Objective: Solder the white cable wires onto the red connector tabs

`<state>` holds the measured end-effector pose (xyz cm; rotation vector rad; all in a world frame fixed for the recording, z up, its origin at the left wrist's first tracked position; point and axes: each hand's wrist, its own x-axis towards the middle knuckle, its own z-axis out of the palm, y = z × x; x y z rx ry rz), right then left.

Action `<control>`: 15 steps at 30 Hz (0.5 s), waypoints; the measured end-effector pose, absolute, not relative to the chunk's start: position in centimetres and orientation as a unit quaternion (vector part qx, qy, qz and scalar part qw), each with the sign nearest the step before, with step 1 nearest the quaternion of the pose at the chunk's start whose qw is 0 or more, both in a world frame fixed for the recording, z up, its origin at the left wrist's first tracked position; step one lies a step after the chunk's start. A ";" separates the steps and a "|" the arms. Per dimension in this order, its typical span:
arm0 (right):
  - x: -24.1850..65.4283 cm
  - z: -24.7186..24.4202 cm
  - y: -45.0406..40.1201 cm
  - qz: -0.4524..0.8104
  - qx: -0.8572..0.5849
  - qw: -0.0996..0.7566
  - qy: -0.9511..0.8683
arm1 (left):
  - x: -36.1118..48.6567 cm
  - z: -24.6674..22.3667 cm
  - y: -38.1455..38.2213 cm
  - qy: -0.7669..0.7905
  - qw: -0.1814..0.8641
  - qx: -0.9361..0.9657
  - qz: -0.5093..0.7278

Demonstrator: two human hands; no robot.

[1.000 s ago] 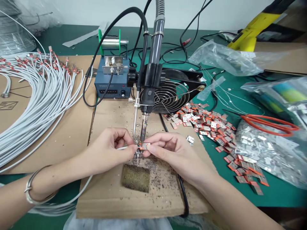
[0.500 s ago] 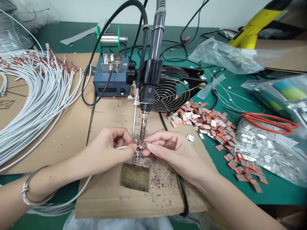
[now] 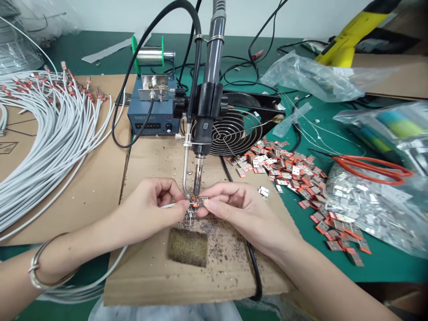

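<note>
Between the thumb and fingers of my left hand (image 3: 163, 203) is the end of a white cable (image 3: 167, 205). My right hand (image 3: 230, 203) pinches a small USB connector (image 3: 202, 200), metal with an orange part facing the cable. Cable end and connector meet just under the tip of a clamped soldering iron (image 3: 198, 178). A thin metal solder feed tube (image 3: 185, 174) comes down beside the iron to the same spot. The exact contact at the tip is too small to make out. Below my fingers a dirty sponge (image 3: 187, 247) lies on the cardboard (image 3: 150, 276).
A blue solder feeder (image 3: 152, 120) with a solder spool (image 3: 149, 55) stands behind, beside a round fan (image 3: 234, 129). Many finished-looking white cables (image 3: 67, 133) lie left. Loose USB connectors (image 3: 284, 167) are heaped right, near a plastic bag of metal parts (image 3: 368, 205).
The whole view has shifted slightly, so things sit a little further left. Both hands keep their grip on the cable and the USB connector beneath the iron.
</note>
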<state>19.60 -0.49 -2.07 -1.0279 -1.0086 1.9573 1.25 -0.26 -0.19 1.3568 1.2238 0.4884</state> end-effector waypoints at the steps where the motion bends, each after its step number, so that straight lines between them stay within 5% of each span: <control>1: 19.6 -2.1 -0.5 0.756 -0.393 0.349 -0.390 | 1.2 -0.2 -0.3 0.525 0.585 0.581 0.211; 15: 19.6 -2.1 -0.5 0.748 -0.400 0.345 -0.401 | 1.2 -0.2 -0.3 0.522 0.582 0.587 0.212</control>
